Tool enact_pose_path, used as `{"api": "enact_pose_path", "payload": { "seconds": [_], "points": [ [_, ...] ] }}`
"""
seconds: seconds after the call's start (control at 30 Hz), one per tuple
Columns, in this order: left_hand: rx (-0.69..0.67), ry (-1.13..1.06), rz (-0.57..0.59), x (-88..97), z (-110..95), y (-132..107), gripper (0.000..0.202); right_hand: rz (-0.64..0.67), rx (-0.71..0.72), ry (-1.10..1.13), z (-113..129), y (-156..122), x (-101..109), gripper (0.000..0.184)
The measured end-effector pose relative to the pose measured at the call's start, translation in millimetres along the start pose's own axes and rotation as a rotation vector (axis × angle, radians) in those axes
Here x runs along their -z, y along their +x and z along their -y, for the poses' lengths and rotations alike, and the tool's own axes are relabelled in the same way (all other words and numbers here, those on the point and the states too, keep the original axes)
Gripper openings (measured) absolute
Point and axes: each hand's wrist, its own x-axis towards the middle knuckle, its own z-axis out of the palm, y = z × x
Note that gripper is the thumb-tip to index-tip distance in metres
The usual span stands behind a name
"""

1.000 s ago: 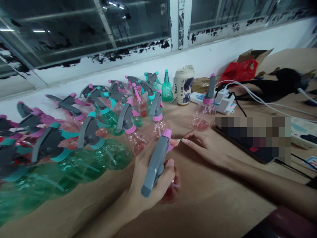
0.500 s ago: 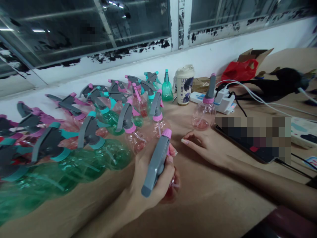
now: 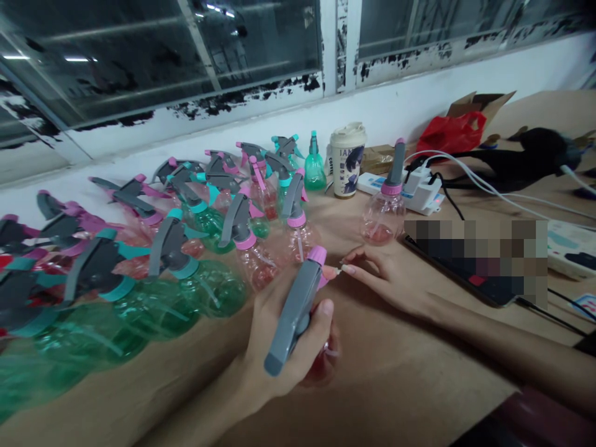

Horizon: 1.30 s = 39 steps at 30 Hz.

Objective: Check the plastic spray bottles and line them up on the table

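A brown desk (image 3: 410, 385) fills the lower view, its far edge running along a white wall (image 3: 405, 93) under dark windows. Spray bottles (image 3: 181, 264), green and pink with grey heads, crowd the desk's left side, from the far edge almost to the near left corner; they stand close together, perhaps to leave the middle free for the hands.

On that bare middle, the left hand (image 3: 272, 329) comes in from the near edge, its fingers wrapped around the neck and head of a pink spray bottle (image 3: 297, 315). The grip sits high, probably to steady the bottle. The head tilts, its pink nozzle (image 3: 317, 254) toward the far edge; whether the base rests on the desk cannot be told.

The right hand (image 3: 395, 279) lies low from the right side, wrist close to the desktop, which likely gives it support. Its thumb and forefinger reach the left fingertips, just beside the nozzle; whether they pinch something small cannot be told.

Beyond the right hand, another pink bottle (image 3: 383, 214) stands apart from the crowd, near white plugs (image 3: 423, 186). A paper coffee cup (image 3: 347, 161) stands by the far edge, seemingly out of the way. A dark phone (image 3: 493, 295) lies flat toward the right, a cable at its end.
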Motion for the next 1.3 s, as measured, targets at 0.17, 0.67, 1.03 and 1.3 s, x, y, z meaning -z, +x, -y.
{"api": "enact_pose_path", "payload": {
  "seconds": [0.17,0.67,1.03,1.3],
  "points": [
    [-0.068,0.032,0.007,0.6,1.3,0.9,0.031,0.028,0.041,-0.005,0.7,-1.6,3.0,0.031],
    [0.005,-0.004,0.043,-17.1,-5.4,12.2,0.052,0.143,0.279,-0.200,64.1,-48.9,-4.9,0.085],
    [0.110,-0.071,0.099,-19.6,4.5,15.3,0.073,0.016,0.227,-0.466,53.3,-30.4,13.6,0.052],
    [0.108,0.103,0.068,-23.8,30.1,-53.5,0.032,-0.065,0.097,-0.752,27.6,17.4,35.8,0.068]
  ]
}}
